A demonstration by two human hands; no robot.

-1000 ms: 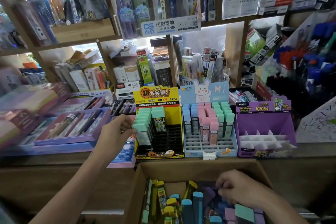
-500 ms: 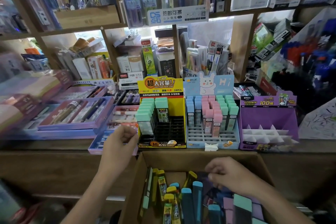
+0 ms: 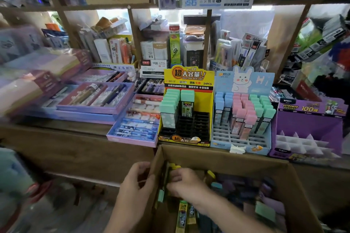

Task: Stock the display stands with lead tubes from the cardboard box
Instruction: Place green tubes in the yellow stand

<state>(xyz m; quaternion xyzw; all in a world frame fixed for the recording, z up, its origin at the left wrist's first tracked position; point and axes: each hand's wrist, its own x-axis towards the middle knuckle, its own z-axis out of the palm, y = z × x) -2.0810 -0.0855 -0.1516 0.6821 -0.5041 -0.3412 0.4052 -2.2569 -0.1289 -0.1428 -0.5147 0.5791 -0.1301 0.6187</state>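
In the cardboard box (image 3: 217,159), lead tubes (image 3: 174,167) are gripped by fingers of the right hand (image 3: 186,183); the left hand (image 3: 135,187) grasp cannot be told.

matt cardboard box (image 3: 227,159), wooden shelf (image 3: 75,138)

Open cardboard box (image 3: 223,159) holds jumbled lead tubes (image 3: 265,211); stands (image 3: 189,119) part-filled.

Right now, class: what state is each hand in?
Left hand: curled beside the cardboard box, grip cannot be told.
Right hand: curled over lead tubes inside, grip cannot be told.
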